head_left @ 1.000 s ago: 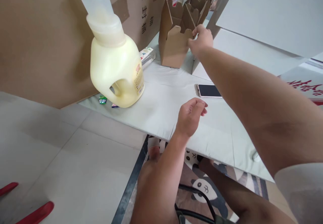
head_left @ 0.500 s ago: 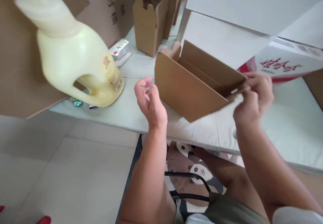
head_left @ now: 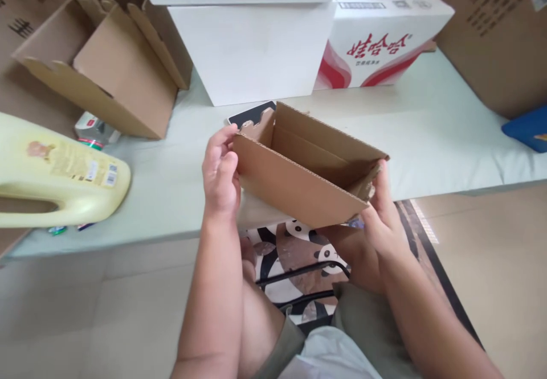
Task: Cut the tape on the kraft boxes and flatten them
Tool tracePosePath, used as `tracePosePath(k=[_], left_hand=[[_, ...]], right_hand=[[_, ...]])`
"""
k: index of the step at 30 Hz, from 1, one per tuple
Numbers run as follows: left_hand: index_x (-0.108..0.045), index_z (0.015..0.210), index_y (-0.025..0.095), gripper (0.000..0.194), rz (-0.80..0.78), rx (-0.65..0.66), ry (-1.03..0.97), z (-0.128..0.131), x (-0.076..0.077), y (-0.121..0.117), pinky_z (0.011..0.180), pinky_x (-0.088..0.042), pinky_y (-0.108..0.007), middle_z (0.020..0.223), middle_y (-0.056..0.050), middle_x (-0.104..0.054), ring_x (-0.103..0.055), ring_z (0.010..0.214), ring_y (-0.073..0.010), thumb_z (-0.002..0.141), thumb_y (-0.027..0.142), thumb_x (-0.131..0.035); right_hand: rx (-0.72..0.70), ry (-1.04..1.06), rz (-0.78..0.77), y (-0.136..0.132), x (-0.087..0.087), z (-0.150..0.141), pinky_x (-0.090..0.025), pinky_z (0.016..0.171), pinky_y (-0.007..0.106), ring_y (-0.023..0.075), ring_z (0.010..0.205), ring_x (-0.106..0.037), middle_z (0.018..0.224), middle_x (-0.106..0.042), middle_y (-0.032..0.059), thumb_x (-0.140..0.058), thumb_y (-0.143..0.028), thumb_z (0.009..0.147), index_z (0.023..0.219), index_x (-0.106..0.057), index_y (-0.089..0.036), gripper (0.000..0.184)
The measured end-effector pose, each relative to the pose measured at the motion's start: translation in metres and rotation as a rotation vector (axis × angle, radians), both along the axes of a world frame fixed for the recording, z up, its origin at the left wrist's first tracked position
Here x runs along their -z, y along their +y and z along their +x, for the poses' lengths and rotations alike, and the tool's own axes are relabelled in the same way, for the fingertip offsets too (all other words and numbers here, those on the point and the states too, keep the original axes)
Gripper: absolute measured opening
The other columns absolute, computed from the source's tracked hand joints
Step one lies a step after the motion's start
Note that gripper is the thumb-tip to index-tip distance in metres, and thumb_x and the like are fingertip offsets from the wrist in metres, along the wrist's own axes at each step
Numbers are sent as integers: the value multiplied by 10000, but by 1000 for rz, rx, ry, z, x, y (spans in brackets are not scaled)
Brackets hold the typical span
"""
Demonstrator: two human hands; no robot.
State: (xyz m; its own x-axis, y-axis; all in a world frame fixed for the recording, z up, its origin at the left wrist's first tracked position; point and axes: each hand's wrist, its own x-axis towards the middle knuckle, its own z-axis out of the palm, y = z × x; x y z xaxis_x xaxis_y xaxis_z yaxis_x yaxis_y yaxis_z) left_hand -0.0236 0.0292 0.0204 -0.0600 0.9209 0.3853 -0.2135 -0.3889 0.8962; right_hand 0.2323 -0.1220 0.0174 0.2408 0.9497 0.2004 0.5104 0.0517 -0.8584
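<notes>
The left hand (head_left: 221, 176) and right hand (head_left: 384, 214) are gripping opposite ends of the open cardboard box (head_left: 307, 171), fingers curling around its edges. Beyond this box, a phone (head_left: 252, 114) is lying on the covered table (head_left: 444, 145), nearer than the white cartons (head_left: 256, 48).

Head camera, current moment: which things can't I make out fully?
Head view:
- Held carton: underside faces away.
- Right hand: some fingers behind the carton.
- Phone: partly covered by carton.
- Yellow jug: top cut off by left edge.
- Blue item: cut off by right edge.
</notes>
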Motion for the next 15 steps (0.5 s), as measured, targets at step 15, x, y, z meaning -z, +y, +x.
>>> tracePosePath(k=[15], left_hand=[[-558, 857, 316, 463, -1, 67, 109, 1, -10, -15, 841, -560, -416, 824, -6, -696, -687, 853, -235, 706, 677, -805]], right_hand=[[113, 135, 192, 33, 30, -11, -575, 1042, 631, 343, 1368, -590, 1581, -448, -35, -454, -574, 925, 1564, -8, -622, 781]])
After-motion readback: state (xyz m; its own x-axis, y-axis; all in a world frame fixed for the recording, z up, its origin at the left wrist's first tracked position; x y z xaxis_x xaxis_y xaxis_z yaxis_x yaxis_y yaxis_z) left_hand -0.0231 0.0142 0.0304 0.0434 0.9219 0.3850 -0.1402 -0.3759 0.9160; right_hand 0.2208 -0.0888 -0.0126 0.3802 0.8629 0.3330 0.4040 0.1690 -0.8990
